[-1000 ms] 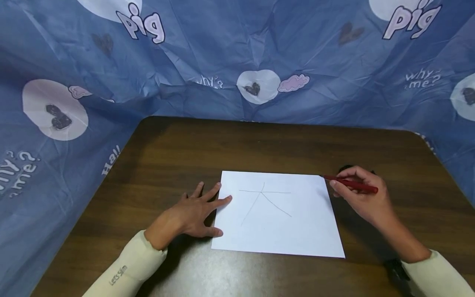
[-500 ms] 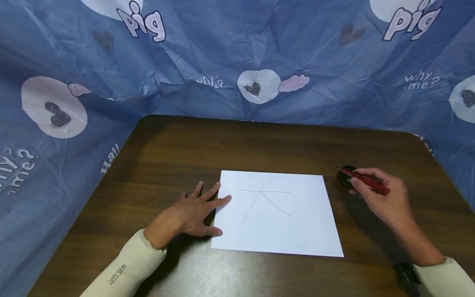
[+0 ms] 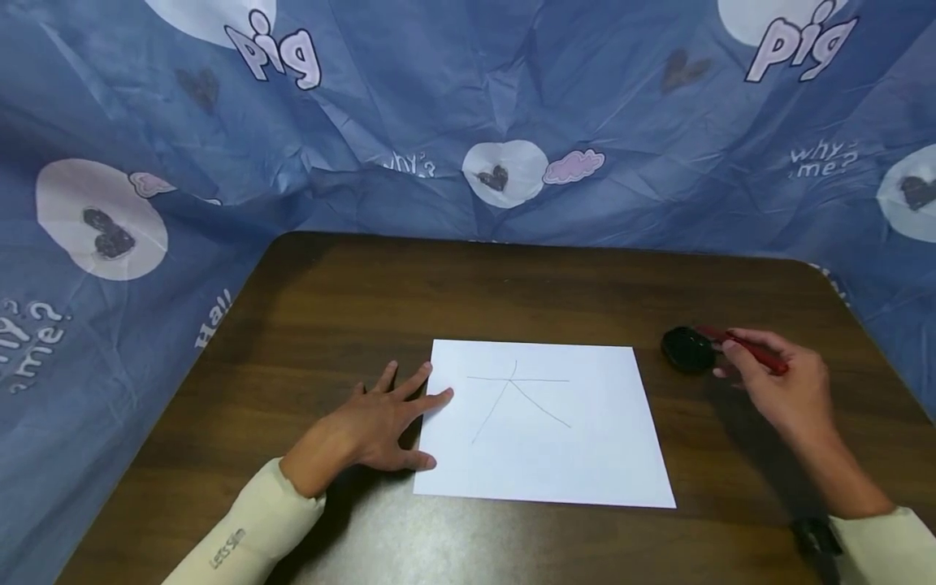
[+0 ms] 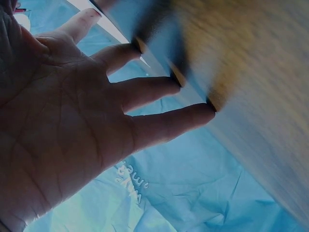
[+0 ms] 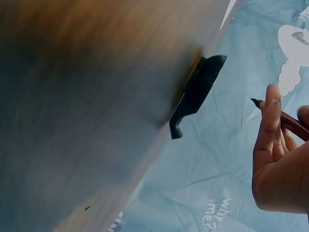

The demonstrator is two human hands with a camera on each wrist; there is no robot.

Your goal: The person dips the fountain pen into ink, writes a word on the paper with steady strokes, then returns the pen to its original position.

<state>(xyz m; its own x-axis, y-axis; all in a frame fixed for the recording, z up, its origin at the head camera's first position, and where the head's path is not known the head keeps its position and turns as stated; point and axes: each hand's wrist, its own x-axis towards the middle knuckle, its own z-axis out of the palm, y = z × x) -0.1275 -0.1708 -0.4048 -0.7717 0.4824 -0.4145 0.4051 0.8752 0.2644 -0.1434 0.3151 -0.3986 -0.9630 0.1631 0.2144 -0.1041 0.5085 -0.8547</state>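
Observation:
A white sheet of paper [image 3: 592, 463] lies on the table with thin dark lines drawn on its left half: a cross stroke, a short upright and two slanting legs. My left hand [image 3: 380, 431] rests with spread fingers on the sheet's left edge; the left wrist view shows its palm side [image 4: 63, 116]. To the right of the paper, my right hand [image 3: 790, 398] pinches a red pen [image 3: 764, 359] between thumb and fingers. The pen's dark tip [image 5: 255, 102] is off the table in the right wrist view. Just left of that hand sits a black, dish-like object [image 3: 687, 349].
The brown wooden table [image 3: 468, 284] has rounded far corners. A blue printed cloth [image 3: 387, 106] hangs behind it and at its left side. A small black device [image 3: 815, 536] sits at the right cuff.
My right hand has moved right with the red pen, from the paper's far right corner to beyond the black object, uncovering it. My left hand has stayed on the sheet.

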